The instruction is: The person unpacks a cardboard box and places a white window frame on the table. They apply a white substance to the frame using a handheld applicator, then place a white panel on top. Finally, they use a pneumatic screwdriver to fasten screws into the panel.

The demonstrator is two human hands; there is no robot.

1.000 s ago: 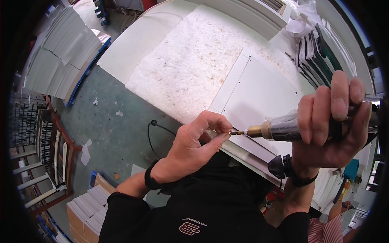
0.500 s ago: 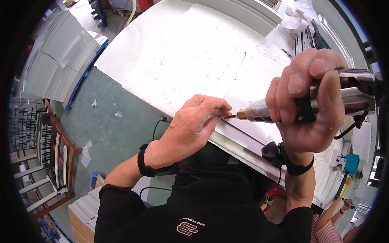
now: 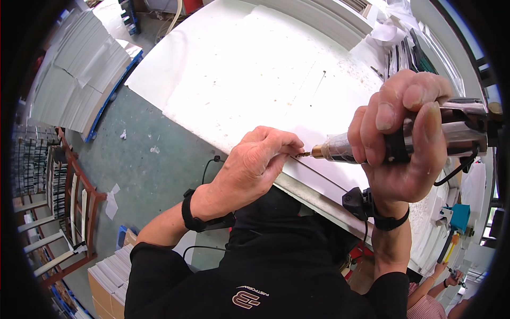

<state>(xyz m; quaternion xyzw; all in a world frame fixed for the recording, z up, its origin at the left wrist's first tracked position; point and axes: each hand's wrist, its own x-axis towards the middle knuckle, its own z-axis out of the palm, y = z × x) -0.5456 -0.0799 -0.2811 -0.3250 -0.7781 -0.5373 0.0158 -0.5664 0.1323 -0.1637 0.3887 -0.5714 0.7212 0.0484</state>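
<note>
My right hand (image 3: 401, 141) grips a silver, gun-shaped electric screwdriver (image 3: 340, 149), its brass-coloured nose and thin bit (image 3: 303, 154) aimed left. Right at the bit's end, the thumb and fingers of my left hand (image 3: 257, 159) are pinched together; what they hold, if anything, is hidden by the fingertips. Below the bit a thin dark line (image 3: 321, 175) runs along a white strip at the near edge of the white worktable (image 3: 228, 80). Both wrists wear black straps, and a small black device (image 3: 357, 203) sits on the right one.
Stacked white sheets (image 3: 69, 69) stand on a blue pallet at the far left. A rusty red rack (image 3: 79, 212) is on the floor at left, with a carton of sheets (image 3: 111, 271) nearer me. Another person's arm (image 3: 425, 287) shows at lower right, by a teal-headed tool (image 3: 460, 215).
My right hand and the screwdriver have shifted slightly left and down in the picture. The left hand keeps its pinch at the bit's end, almost unmoved.
</note>
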